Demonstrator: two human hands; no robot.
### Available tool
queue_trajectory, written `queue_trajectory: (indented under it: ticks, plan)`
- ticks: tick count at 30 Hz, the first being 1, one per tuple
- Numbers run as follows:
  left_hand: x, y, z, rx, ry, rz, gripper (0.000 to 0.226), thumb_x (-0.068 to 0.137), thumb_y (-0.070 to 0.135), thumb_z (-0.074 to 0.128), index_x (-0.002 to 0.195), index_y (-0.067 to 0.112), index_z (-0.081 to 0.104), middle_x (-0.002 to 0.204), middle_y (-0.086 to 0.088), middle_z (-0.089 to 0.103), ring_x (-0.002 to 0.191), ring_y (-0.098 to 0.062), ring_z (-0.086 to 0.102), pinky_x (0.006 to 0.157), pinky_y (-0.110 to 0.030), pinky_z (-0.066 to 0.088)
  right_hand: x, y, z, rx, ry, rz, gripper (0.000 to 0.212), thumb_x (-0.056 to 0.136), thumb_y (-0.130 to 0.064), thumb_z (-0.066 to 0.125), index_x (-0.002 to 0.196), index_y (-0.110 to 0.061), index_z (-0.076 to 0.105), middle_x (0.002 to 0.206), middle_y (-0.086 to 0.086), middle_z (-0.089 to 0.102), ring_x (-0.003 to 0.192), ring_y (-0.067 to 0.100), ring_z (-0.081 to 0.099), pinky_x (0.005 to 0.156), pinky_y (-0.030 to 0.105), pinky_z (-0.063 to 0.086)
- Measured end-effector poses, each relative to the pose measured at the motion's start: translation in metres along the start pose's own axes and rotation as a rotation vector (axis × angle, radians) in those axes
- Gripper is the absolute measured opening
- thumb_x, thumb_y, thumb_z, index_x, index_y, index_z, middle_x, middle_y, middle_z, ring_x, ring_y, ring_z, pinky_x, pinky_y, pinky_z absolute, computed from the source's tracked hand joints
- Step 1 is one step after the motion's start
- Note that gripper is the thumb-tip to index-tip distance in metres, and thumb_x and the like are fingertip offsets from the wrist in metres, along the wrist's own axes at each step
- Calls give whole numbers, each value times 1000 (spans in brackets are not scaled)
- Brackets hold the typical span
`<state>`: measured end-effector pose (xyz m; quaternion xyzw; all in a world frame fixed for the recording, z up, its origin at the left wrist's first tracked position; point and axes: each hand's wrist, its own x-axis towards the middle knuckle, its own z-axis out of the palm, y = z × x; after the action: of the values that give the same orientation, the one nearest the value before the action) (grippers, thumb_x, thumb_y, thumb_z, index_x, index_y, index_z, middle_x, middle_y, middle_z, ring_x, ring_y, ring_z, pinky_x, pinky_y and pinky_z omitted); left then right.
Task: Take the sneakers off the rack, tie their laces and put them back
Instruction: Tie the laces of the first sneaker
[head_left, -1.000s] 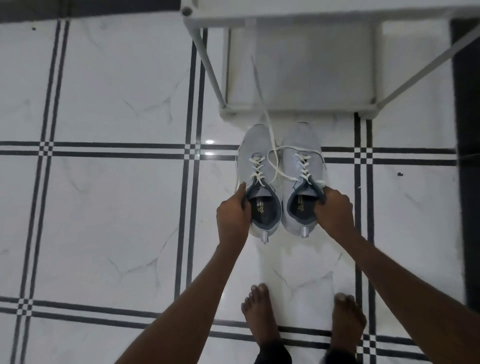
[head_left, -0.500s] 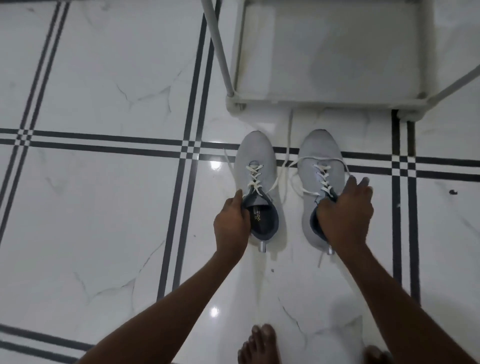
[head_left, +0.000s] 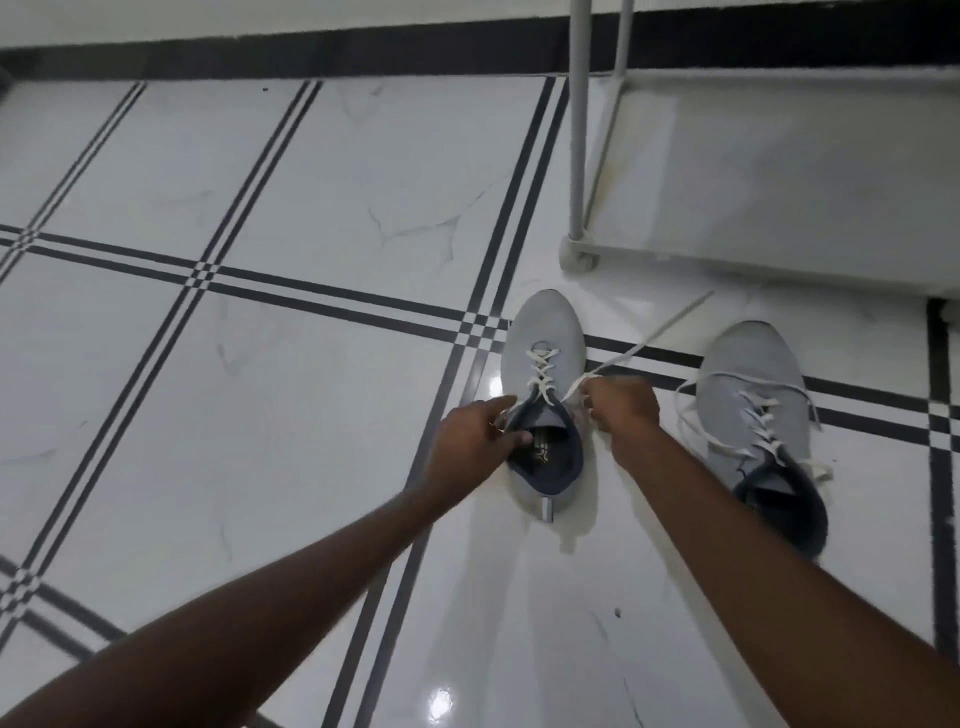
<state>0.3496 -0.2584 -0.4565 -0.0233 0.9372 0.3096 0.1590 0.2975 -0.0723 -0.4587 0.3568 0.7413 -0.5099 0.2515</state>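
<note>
Two light grey sneakers with white laces and dark linings stand on the tiled floor, toes pointing away from me. The left sneaker (head_left: 545, 332) lies between my hands. My left hand (head_left: 475, 439) rests on its collar, pinching a lace end at the left side. My right hand (head_left: 621, 410) is closed on the other lace (head_left: 644, 345), which runs taut up and to the right. The right sneaker (head_left: 750, 374) sits apart to the right, untouched, its untied laces (head_left: 763, 415) spread loose over it.
The white shoe rack (head_left: 576, 130) stands at the upper right, its leg and bottom shelf just beyond the sneakers. White marble tiles (head_left: 311, 389) with dark stripe lines cover the floor. A dark skirting band runs along the far wall.
My right hand left the right sneaker and took a lace of the left one. The sneakers now stand farther apart, and the view has shifted left and closer to the floor.
</note>
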Motion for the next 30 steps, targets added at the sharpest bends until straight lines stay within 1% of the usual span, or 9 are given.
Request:
queue_trajectory:
  ticks: [4,9,12,15,18,20,23,26,30]
  plan:
    - [19,6,-48,47,-262,-24,34,81,41,76,108,21,75,80,2,75,71,-3,66,74,-23,47,-13,-17,-8,219,-128,3,5,71,-11,69,75,-11,67,76,10,63,61,20,53,61,31,46]
    - [36,43,-95,113,-394,-64,26,89,40,66,73,20,73,64,4,68,68,-8,64,78,-26,49,-10,-22,-14,426,-168,-42,20,94,-8,49,81,-8,63,75,10,67,65,20,64,69,31,55]
    - [38,54,-104,-6,-416,-72,26,94,30,62,82,10,75,58,7,66,64,-16,70,72,-23,55,-10,-21,-13,440,-183,-60,30,100,-11,41,76,-10,59,65,7,61,64,22,65,67,35,59]
    - [41,47,-107,354,-426,-63,17,91,29,65,87,19,78,61,3,61,59,-14,62,59,-21,50,-6,-17,-13,471,-166,-37,31,100,-13,42,75,-10,59,63,7,58,63,21,64,62,33,59]
    - [42,36,-115,589,-382,-99,15,89,28,66,92,22,80,71,4,69,79,-13,64,75,-28,51,-4,-13,-17,545,-158,-13,27,100,-12,43,79,-7,60,64,8,58,63,22,67,65,36,61]
    - [41,29,-107,649,-359,-98,21,88,30,67,104,20,77,98,0,75,98,-18,67,89,-36,54,-3,-11,-16,539,-157,-11,22,97,-14,49,84,-4,64,69,11,63,66,25,69,67,37,62]
    - [30,20,-67,510,-210,-44,42,82,37,75,120,20,69,122,-1,70,111,-23,65,96,-37,50,-3,-2,-13,139,109,-164,33,84,-36,62,97,-8,71,89,12,73,89,36,69,83,42,56]
    - [18,21,-28,124,-79,-43,33,78,26,81,108,16,75,107,-3,77,98,-19,71,87,-29,52,-22,8,-11,-244,418,-594,36,86,-26,67,120,-16,63,117,7,67,107,31,61,85,36,45]
    - [20,25,-13,-54,38,-140,12,73,18,84,82,13,77,80,-4,77,73,-15,69,68,-22,50,-16,17,-6,-438,87,-743,21,84,-13,66,98,-27,74,102,3,74,96,25,66,84,37,54]
